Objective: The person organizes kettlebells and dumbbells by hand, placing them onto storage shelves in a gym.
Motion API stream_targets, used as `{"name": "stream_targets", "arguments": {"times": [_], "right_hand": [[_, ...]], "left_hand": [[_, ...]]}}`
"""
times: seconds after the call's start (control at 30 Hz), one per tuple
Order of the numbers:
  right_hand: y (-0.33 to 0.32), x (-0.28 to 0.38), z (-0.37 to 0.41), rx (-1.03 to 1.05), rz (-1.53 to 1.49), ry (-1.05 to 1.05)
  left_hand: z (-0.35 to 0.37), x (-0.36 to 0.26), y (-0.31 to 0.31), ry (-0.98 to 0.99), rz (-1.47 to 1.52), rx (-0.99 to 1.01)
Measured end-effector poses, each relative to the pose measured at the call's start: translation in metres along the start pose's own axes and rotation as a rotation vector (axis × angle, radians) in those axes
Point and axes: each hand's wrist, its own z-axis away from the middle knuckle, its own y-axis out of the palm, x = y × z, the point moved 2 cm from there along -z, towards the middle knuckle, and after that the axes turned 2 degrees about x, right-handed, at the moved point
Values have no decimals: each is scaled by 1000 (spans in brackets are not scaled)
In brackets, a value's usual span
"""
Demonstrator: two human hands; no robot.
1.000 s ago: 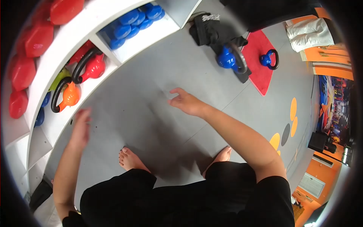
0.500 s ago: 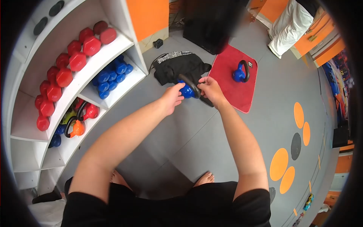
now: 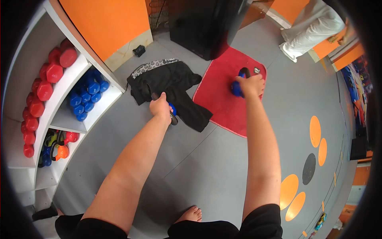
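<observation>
My left hand is wrapped round the black handle of a blue kettlebell, whose body shows just right of the fingers. Beyond it, and partly overlapped by it in this view, lie crumpled black trousers with a patterned waistband. My right hand is closed over the black handle of a second blue kettlebell above the red mat. Part of that handle shows above the hand, while the palm side is hidden.
White shelving on the left holds red dumbbells, blue dumbbells and an orange kettlebell. A black cabinet-like object stands behind the mat. At top right is a person in white trousers. Orange dots mark the floor.
My right hand has left the first kettlebell and moved right onto the one on the mat. My left hand has shifted left, now gripping its kettlebell's handle. The view has shifted, too.
</observation>
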Motion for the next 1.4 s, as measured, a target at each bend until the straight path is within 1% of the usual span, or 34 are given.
{"name": "stream_targets", "arguments": {"times": [0.03, 0.1, 0.13, 0.17, 0.2, 0.23, 0.3, 0.37, 0.4, 0.43, 0.5, 0.53, 0.6, 0.67, 0.7, 0.73, 0.77, 0.8, 0.83, 0.87, 0.9, 0.93, 0.97, 1.0, 1.03, 1.07, 1.1, 1.17, 1.2, 1.23, 1.3, 1.33, 1.37, 1.4], "right_hand": [[9, -5, -20, 10, 54, 37], [45, -25, -69, 232, -307, 121], [64, -42, -91, 324, -351, 77], [70, -42, -91, 414, -399, 30], [72, -46, -87, 346, -436, 34], [74, -46, -83, 351, -437, 25], [68, -48, -65, 597, -563, 94], [67, -51, -37, 642, -523, -6], [69, -63, -25, 578, -507, -89], [71, -69, -11, 515, -498, -174], [31, -60, 48, 594, -486, -142], [17, -64, 75, 695, -530, -77], [-2, -82, 126, 891, -570, 20], [-19, -89, 183, 935, -373, -22], [-5, -110, 207, 975, -239, -112], [-8, -113, 242, 1004, -239, -214], [-21, -106, 272, 1103, -116, -283], [-23, -105, 300, 1079, -11, -436], [-25, -104, 325, 1109, 46, -507], [-27, -101, 347, 1134, 105, -583], [-27, -104, 369, 1130, 98, -592], [-21, -106, 389, 1140, 129, -630], [-17, -109, 406, 1149, 164, -671], [-16, -111, 422, 1140, 153, -695], [-14, -116, 440, 1131, 209, -705], [-14, -123, 460, 1135, 270, -701], [-12, -130, 468, 1145, 272, -720], [-9, -142, 458, 1097, 319, -828], [-7, -144, 451, 1057, 228, -826], [-8, -143, 447, 1069, 232, -861], [-4, -132, 442, 1149, 227, -811], [-3, -124, 444, 1165, 236, -861], [-3, -124, 447, 1184, 250, -837], [-3, -125, 448, 1204, 269, -813]], "left_hand": [[4, 1, 0, -10, -6, -23], [10, 1, 3, 115, -143, 95], [8, 2, 3, 159, -166, 120], [8, 3, 0, 155, -172, 105], [11, 1, 0, 142, -184, 136], [12, -3, 0, 133, -189, 171], [12, -6, -3, 124, -175, 179], [11, -9, -6, 121, -226, 189], [8, -6, -7, 119, -212, 188], [1, -3, -7, 172, -268, 210], [-11, 16, -9, 267, -408, 198], [-16, 22, -9, 322, -492, 164], [-6, 30, -9, 294, -524, 209], [0, 35, -15, 435, -652, 203], [9, 34, -21, 439, -659, 216], [21, 30, -24, 432, -737, 263], [32, 27, -32, 425, -818, 305], [34, 29, -40, 464, -872, 350], [35, 30, -55, 479, -875, 347], [37, 29, -66, 535, -895, 451], [37, 33, -79, 582, -916, 555], [28, 33, -93, 559, -960, 642], [30, 26, -101, 577, -959, 629], [33, 15, -106, 603, -1018, 662], [34, 6, -116, 620, -1081, 688], [40, -12, -125, 502, -1124, 720], [48, -23, -145, 498, -1121, 699], [64, -42, -187, 233, -1150, 703], [82, -61, -213, 150, -1241, 662], [92, -80, -241, 147, -1226, 628], [110, -115, -299, 194, -1393, 806], [119, -132, -328, 230, -1475, 819], [125, -145, -354, 267, -1556, 828], [126, -155, -383, 254, -1598, 832]]}}
